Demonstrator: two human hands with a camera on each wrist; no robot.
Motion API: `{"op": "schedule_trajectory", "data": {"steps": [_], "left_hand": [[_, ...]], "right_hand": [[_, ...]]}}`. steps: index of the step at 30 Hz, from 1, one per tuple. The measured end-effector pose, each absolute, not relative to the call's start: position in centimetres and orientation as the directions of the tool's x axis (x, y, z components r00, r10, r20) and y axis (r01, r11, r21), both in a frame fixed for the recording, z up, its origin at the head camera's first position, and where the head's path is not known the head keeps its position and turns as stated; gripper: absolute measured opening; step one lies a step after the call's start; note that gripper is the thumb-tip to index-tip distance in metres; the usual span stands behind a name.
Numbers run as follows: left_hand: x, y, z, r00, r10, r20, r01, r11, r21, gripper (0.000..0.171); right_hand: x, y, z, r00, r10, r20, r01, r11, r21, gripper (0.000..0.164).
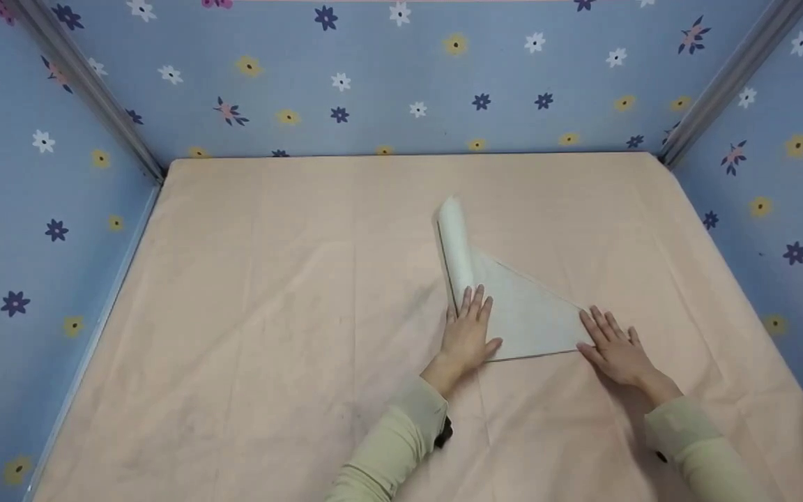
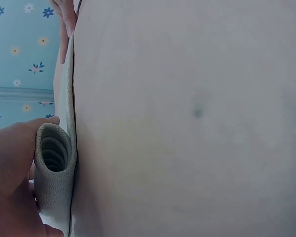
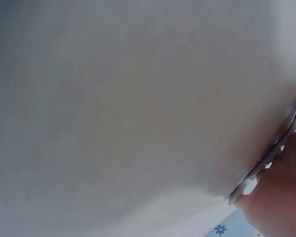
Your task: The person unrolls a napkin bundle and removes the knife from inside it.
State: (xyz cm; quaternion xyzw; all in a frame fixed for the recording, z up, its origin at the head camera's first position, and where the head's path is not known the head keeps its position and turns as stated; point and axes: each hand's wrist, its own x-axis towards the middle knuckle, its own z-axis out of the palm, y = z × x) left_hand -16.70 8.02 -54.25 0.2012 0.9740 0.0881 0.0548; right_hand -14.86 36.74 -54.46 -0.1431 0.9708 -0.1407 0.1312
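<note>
A pale grey-green cloth [image 1: 530, 314] lies on the covered table, its left side wound into a roll [image 1: 455, 240] and its right side flat, narrowing to the right. My left hand [image 1: 468, 338] rests on the near part of the roll, fingers pointing away and thumb out over the flat part. In the left wrist view that hand [image 2: 12, 173] lies against the roll, whose hollow, layered end [image 2: 54, 153] faces the camera. Over the cloth's right edge, my right hand [image 1: 617, 348] presses with extended fingers; the right wrist view shows it [image 3: 281, 187] at the cloth's thin edge [image 3: 266, 160].
A peach cover [image 1: 290, 293] with faint creases spreads over the table. Blue flower-printed panels [image 1: 373, 77] stand at the back and both sides, with grey posts [image 1: 88, 84] at the rear corners.
</note>
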Motion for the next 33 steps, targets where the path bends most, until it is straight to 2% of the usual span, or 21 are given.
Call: {"op": "schedule_trajectory", "data": {"steps": [33], "left_hand": [[-16.7, 5.7, -54.2, -0.905, 0.404, -0.131, 0.356, 0.889, 0.288, 0.071]], "right_hand": [[-14.7, 36.6, -54.2, -0.927, -0.317, -0.2, -0.243, 0.914, -0.326, 0.062]]}}
